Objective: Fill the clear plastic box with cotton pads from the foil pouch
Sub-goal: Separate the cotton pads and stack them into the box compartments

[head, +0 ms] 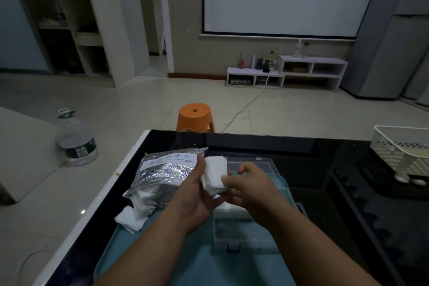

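A stack of white cotton pads (214, 175) is held upright between my left hand (196, 195) and my right hand (249, 187), above the clear plastic box (234, 232). The box stands open on a teal tray (199, 264), its lid (255, 165) lying back behind my hands. White pads lie inside the box, partly hidden under my hands. The silver foil pouch (162, 169) lies to the left on the table. Loose cotton pads (133, 215) spill from its near end.
The black glass table (301, 158) has a white border on its left side. A white perforated basket (401, 151) stands at the far right. On the floor beyond are an orange stool (195, 116) and a large water bottle (76, 139).
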The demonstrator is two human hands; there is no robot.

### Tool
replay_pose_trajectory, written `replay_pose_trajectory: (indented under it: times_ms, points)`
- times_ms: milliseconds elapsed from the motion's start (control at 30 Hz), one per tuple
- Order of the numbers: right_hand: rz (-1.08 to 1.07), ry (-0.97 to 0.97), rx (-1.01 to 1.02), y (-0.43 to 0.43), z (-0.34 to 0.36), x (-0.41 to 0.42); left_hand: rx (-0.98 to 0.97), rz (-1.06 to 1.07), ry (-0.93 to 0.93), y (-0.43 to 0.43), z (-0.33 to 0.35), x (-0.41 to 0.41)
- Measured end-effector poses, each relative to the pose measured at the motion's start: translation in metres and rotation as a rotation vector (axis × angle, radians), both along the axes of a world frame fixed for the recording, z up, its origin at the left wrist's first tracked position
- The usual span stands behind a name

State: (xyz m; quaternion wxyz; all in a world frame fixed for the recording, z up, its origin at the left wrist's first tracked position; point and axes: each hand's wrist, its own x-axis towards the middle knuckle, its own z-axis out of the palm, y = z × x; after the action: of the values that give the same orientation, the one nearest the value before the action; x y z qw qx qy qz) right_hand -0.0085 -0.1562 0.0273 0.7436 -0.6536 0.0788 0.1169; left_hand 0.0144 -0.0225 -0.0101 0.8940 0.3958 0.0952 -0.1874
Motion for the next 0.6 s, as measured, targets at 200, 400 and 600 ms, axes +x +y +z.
replay_pose_trajectory:
  times_ms: [200, 400, 600]
  points:
    - [-0.049, -0.417, -0.95, -0.0061, -0.0054, 0.0039, -0.043, 0.056, 0.019, -0.0005, 0.0026, 0.0014]
    - [0.201, -0.571, -0.993, -0.006, -0.0024, 0.0029, 0.108, -0.08, -0.023, 0.0008, 0.0, -0.0016]
    - [0.362, -0.544, -1.091, -0.0059, -0.0074, 0.0075, 0.166, -0.213, -0.171, -0.0074, 0.0012, -0.0081]
